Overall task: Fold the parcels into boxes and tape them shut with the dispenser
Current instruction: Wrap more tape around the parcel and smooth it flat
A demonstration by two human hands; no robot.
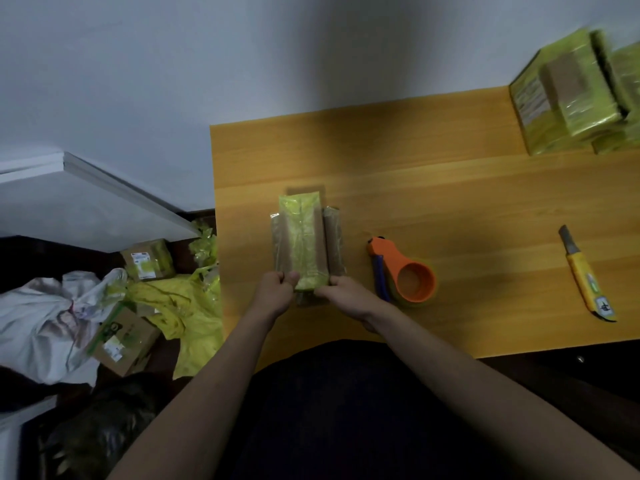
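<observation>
A long brown parcel [304, 237] wrapped in yellow-green tape lies on the wooden table [450, 202], pointing away from me. My left hand [277, 289] grips its near left corner. My right hand [341, 292] pinches its near right corner. Just to the right of my right hand, the orange tape dispenser [407, 275] with a blue handle lies on the table, untouched.
A yellow utility knife [585, 277] lies at the right. Taped parcels [575, 95] are stacked at the far right corner. On the floor left of the table are cardboard boxes [124, 337], yellow wrapping scraps [187, 306] and a white bag [45, 317].
</observation>
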